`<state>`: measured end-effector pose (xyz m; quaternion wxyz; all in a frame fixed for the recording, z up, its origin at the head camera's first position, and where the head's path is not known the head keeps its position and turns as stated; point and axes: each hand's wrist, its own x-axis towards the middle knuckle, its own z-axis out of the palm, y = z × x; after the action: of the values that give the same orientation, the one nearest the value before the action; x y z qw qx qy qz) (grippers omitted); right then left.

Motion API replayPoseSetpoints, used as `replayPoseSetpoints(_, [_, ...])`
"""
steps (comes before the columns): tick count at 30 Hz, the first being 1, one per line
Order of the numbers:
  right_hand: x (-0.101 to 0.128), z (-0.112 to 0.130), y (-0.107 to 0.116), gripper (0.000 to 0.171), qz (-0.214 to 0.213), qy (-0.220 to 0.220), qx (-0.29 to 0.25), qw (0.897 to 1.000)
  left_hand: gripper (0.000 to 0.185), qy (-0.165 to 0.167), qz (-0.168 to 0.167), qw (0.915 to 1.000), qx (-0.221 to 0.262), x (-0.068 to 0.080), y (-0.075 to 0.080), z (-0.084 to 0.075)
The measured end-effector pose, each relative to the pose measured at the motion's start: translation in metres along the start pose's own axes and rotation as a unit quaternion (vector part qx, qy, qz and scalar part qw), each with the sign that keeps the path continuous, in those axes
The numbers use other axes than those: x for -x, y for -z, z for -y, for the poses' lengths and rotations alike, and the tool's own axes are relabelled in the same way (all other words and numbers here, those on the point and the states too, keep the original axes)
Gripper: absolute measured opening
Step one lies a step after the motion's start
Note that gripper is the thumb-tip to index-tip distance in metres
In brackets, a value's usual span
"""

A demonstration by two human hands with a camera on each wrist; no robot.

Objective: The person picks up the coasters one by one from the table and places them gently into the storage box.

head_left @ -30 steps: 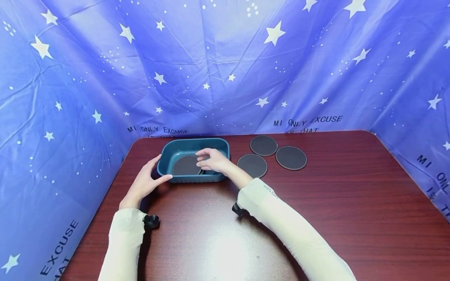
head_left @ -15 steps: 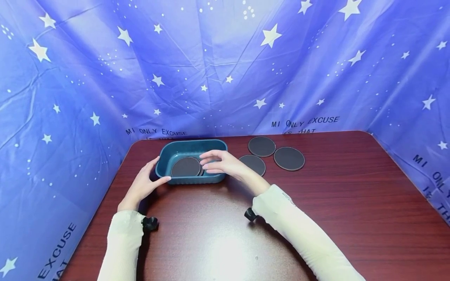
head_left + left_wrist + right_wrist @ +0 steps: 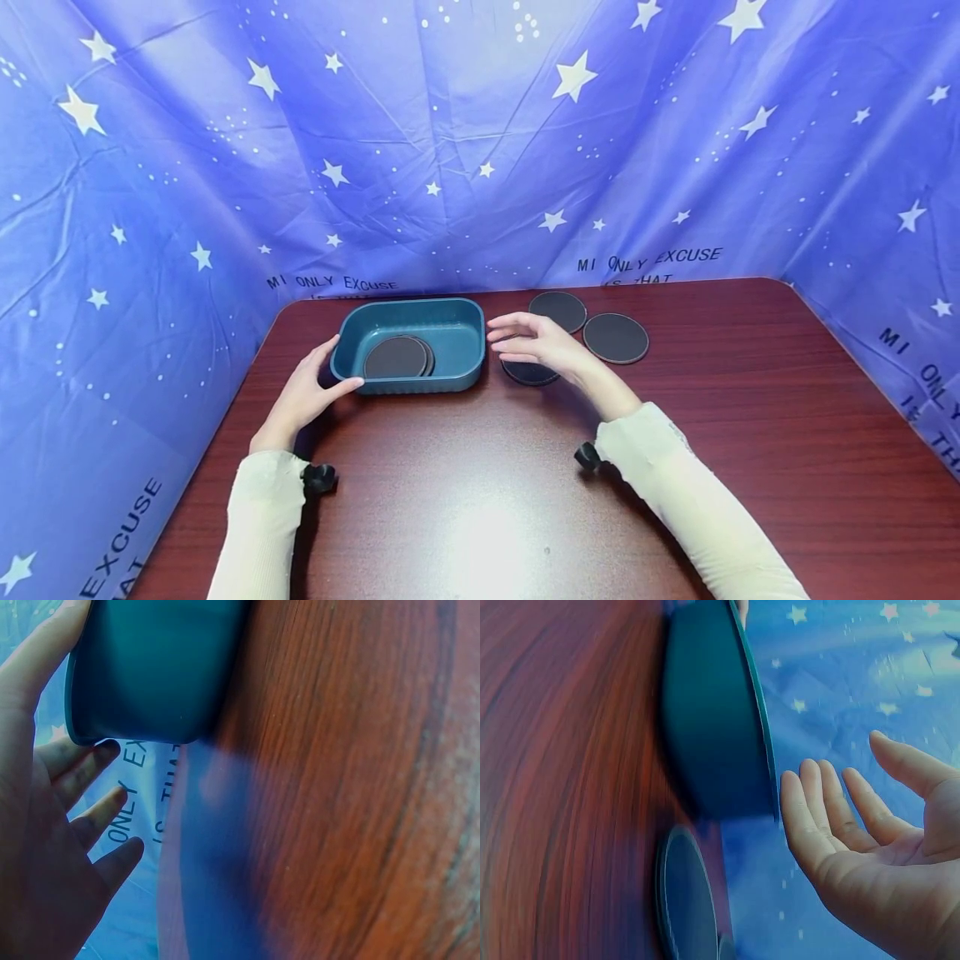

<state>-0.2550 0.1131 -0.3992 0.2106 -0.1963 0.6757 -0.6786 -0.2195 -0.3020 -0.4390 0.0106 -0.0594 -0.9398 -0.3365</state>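
Observation:
A teal rectangular basin holds a small overlapping stack of dark round coasters towards its left end. At the basin's left front corner, my left hand rests its thumb on the front rim, its other fingers along the left end. Those fingers look spread and fairly straight in the left wrist view. My right hand is just right of the basin with nothing in it, fingers loosely extended. Beneath it, partly hidden, lies a coaster on the table. The right wrist view shows the palm facing up beside the basin's rim.
Two more coasters lie on the dark red wooden table, one at the back and one further right. A blue star-printed curtain hangs close behind the table and along both sides.
My right hand has moved right, out of the basin and over the nearest loose coaster. The coasters in the basin are now uncovered. My left hand stays at the basin's corner.

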Motion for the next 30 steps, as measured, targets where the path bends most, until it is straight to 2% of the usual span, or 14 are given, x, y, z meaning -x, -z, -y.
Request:
replayPoseSetpoints(7, [0.020, -0.005, 0.037, 0.050, -0.034, 0.008, 0.010, 0.999, 0.097, 0.004, 0.001, 1.0000, -0.001, 0.001, 0.000, 0.000])
replayPoseSetpoints(14, [0.036, -0.013, 0.074, 0.052, -0.097, 0.009, 0.043, 0.994, 0.097, 0.002, 0.000, 1.0000, 0.001, 0.000, 0.000, -0.001])
replayPoseSetpoints(20, [0.047, -0.020, 0.103, 0.051, -0.157, 0.031, 0.088, 0.983, 0.096, -0.006, -0.003, 1.0000, -0.002, -0.001, 0.000, 0.000])
replayPoseSetpoints(24, [0.055, -0.025, 0.119, 0.045, -0.194, 0.047, 0.094, 0.975, 0.097, -0.003, 0.000, 1.0000, -0.005, -0.001, 0.000, 0.000])
replayPoseSetpoints(27, [0.061, -0.029, 0.130, 0.036, -0.222, 0.056, 0.114, 0.967, 0.097, -0.003, 0.001, 1.0000, -0.006, 0.000, 0.000, 0.000])
replayPoseSetpoints(30, [0.065, -0.034, 0.139, 0.035, -0.244, 0.052, 0.144, 0.958, 0.097, -0.004, 0.001, 1.0000, -0.007, 0.000, 0.000, 0.000])
